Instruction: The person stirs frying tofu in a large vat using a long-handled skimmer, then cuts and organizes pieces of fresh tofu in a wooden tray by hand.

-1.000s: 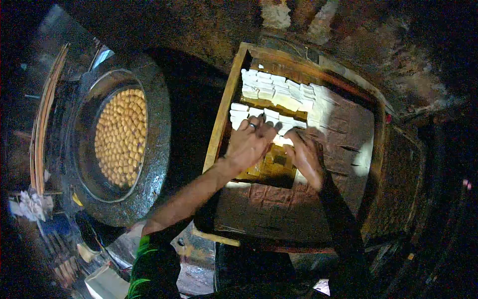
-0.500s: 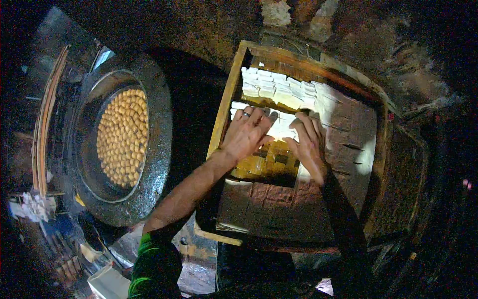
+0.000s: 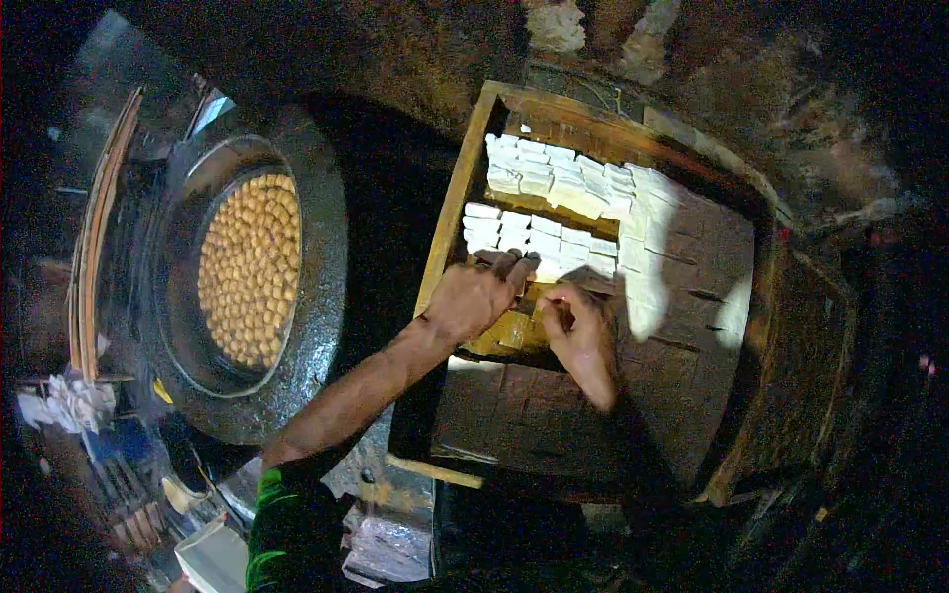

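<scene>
Rows of white blocks that look like tofu lie in a wooden tray, partly in bright light. My left hand rests at the near edge of the closer row, its fingers stretched toward the blocks and touching or just over them. To its right, my right hand hovers above the tray's bare slatted base, thumb and forefinger curled together. Whether anything small is between those fingertips I cannot make out. A farther row of tofu lies beyond a narrow gap.
Left of the tray stands a large round pan holding many golden-brown pieces. Long thin sticks stand beyond it. A white container sits at lower left. Shadowed blocks fill the tray's near and right parts.
Both hands have drawn back toward me from the closer row, uncovering more of its white blocks. My right hand has also moved left and its fingers have curled into a pinch.
</scene>
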